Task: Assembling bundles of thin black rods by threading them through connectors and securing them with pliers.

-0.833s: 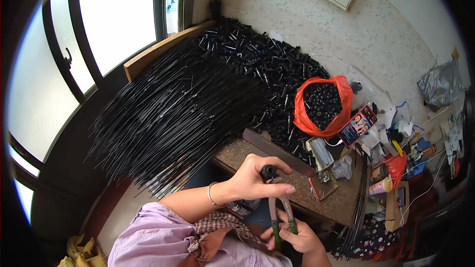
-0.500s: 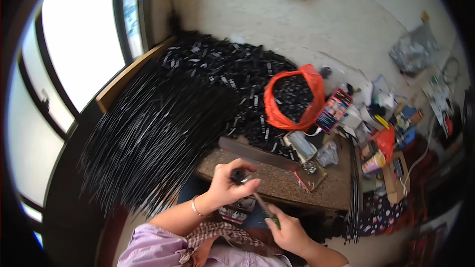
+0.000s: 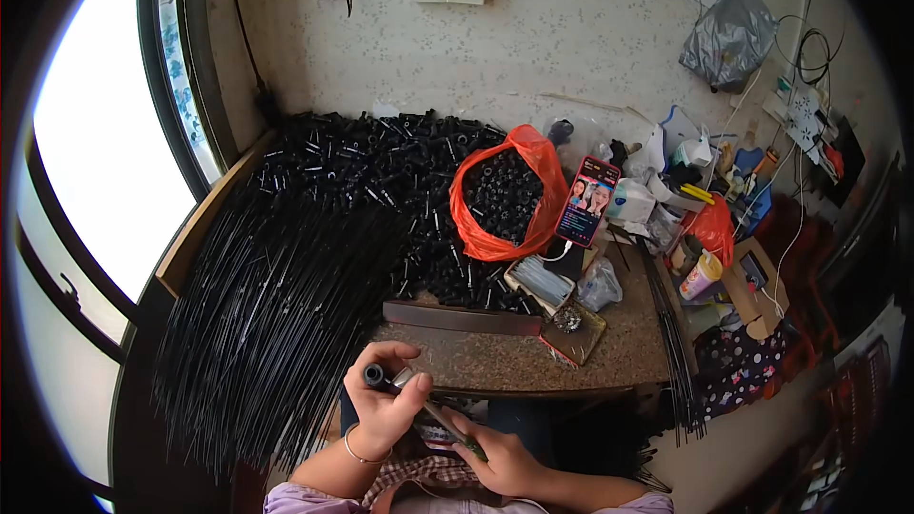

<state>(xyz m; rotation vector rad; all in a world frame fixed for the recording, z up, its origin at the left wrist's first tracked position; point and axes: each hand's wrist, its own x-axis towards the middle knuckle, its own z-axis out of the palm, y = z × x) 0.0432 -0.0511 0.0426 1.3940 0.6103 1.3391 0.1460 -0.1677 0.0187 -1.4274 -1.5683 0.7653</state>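
Observation:
My left hand [image 3: 388,411] is closed round a short black tubular part [image 3: 374,375], whose open end faces up between thumb and fingers. My right hand [image 3: 506,463] grips the green handle of a thin tool [image 3: 446,417] that looks like a screwdriver. Its metal shaft slants up to the left hand; whether the tip enters the part is hidden by the thumb. Both hands are in front of the stone-topped table's near edge. Beyond them lie a heap of similar black parts [image 3: 333,157] and a large bundle of thin black rods [image 3: 267,324].
A dark strip [image 3: 462,318] borders the heap. Nearby are a red plastic bag [image 3: 476,246] of small black pieces, a lit phone [image 3: 586,200], a box of pale sticks [image 3: 543,281] and a small tray [image 3: 583,343]. Clutter fills the right side, including a cup [image 3: 702,276] and a carton [image 3: 762,276].
The view has shifted, so the table and heap appear lower and further left. Both hands keep their grips; the black part's open end now faces up more plainly.

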